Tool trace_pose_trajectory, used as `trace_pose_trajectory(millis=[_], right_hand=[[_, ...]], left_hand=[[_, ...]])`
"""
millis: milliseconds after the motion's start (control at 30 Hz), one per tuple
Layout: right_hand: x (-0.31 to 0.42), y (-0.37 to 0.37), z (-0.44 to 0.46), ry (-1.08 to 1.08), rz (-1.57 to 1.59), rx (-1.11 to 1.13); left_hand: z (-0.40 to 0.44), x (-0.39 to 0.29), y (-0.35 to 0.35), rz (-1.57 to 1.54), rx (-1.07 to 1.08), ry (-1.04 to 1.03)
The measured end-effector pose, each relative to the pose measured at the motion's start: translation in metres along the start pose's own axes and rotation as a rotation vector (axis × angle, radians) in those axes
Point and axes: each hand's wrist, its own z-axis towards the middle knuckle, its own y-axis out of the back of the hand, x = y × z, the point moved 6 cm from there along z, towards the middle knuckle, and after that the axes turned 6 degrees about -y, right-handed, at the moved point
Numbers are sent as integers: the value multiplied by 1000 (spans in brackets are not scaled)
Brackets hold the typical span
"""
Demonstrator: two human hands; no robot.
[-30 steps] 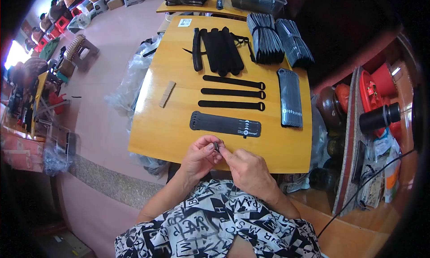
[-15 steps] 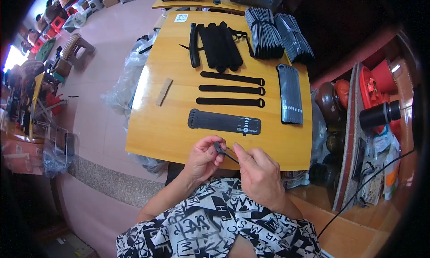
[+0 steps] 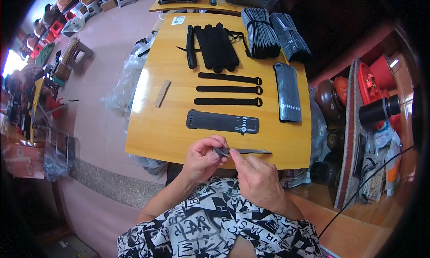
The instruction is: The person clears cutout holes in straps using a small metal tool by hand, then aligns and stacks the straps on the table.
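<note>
A narrow, dark grey, flexible strap [image 3: 247,151] is in both hands, just over the near edge of a yellow, smooth-topped table [image 3: 150,135]. The left hand [image 3: 201,158] pinches its wider, darker left end between thumb and fingers, the fingertips curled in around it. The right hand [image 3: 259,182] is just beside, its thumb and forefinger close together at the strap near that end and the other fingers folded toward the palm; whether they press on it I cannot tell. The strap's tapering length runs rightward beyond the right fingertips, over the tabletop.

Just past the hands lies a flat, dark grey stack of straps with white print [image 3: 222,121], its printed end to the right. Beyond it, three black straps [image 3: 226,89], each with a ring-shaped right end, lie in roughly parallel rows, apart from one another. A small, flat tan strip [image 3: 162,93] lies to their left, and a long, shiny, dark grey pack [image 3: 288,94] to their right.

Farther back is a broad bundle of black straps [image 3: 217,47] with a slim black piece [image 3: 191,47] beside its left edge. Two thick, banded, grey-and-black bundles [image 3: 260,32] sit side by side at the far right. A square white label [image 3: 178,20] marks the far left corner.
</note>
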Motion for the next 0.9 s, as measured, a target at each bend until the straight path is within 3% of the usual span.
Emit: trace_pose_trajectory(millis=[900], right_hand=[[-12, 7, -22, -89, 75, -23]], left_hand=[[4, 13, -13, 125, 141, -73]])
